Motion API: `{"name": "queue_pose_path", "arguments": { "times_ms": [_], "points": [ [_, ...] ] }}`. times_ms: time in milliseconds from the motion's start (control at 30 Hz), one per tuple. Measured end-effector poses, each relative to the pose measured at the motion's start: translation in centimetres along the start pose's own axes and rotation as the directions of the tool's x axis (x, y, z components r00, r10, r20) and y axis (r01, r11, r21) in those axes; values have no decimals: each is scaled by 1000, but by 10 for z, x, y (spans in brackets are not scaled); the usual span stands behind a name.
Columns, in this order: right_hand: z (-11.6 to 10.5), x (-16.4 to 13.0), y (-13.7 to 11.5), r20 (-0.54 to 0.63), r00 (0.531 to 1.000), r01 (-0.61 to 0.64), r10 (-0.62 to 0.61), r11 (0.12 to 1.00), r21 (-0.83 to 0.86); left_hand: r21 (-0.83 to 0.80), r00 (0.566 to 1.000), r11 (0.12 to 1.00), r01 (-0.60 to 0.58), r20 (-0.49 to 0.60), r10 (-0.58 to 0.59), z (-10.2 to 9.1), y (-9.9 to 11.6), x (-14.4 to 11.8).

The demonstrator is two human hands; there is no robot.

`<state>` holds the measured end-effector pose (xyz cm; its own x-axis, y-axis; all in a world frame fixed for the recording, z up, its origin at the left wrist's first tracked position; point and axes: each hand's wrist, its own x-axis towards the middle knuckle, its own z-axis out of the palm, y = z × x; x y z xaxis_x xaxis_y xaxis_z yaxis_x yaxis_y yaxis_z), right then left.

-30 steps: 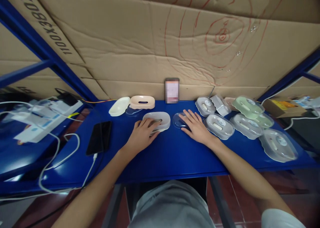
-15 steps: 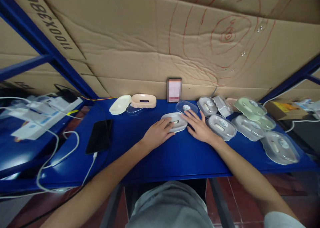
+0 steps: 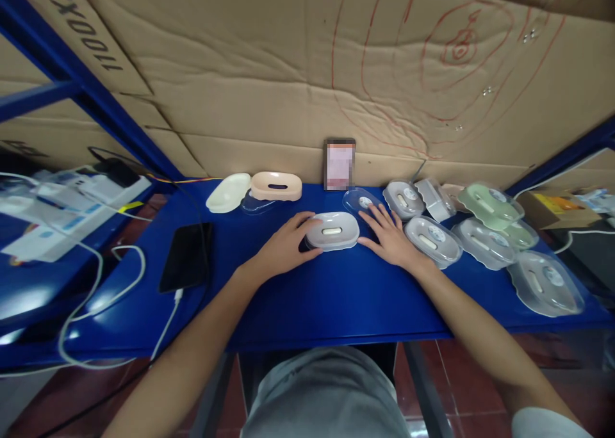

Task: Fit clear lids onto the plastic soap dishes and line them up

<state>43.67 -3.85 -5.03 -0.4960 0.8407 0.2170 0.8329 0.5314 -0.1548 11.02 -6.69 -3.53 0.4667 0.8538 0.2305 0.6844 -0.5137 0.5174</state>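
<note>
A grey oval soap dish with a slot in its middle lies on the blue table in front of me. My left hand holds it by the left end, thumb at the near side and fingers at the far side. Close to the dish's right end, my right hand is open with its fingers spread. Its fingertips reach the near edge of a clear plastic lid with a round label; whether they touch it I cannot tell.
Several lidded soap dishes crowd the right side. At the back left are a cream dish and a peach dish, with a clear lid beneath. A phone on a cable lies left; another phone leans on the cardboard.
My left hand has slid left, from over the dish to around its left end, uncovering its top and slot. My right hand has shifted slightly right. The view has tilted a little.
</note>
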Motion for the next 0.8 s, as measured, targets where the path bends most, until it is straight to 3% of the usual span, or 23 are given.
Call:
{"name": "queue_pose_path", "arguments": {
  "times_ms": [200,367,467,600,800],
  "points": [
    [3,6,1,-151,978,-137,144,989,54,-88,999,995,44,4,-44,-6,-5,0],
    [-4,4,-8,-297,943,-89,151,973,213,-179,998,982,56,-3,-57,-2,-7,2],
    [-6,-1,-26,-279,960,47,34,960,276,-256,998,965,56,-9,-61,7,-5,2],
    [-5,-4,-45,-201,968,195,-150,953,231,-281,1000,960,18,-1,-19,16,-2,2],
    [-3,-6,-40,-116,955,286,-273,951,117,-215,1000,976,-20,-20,16,14,-2,1]
  ]
}}
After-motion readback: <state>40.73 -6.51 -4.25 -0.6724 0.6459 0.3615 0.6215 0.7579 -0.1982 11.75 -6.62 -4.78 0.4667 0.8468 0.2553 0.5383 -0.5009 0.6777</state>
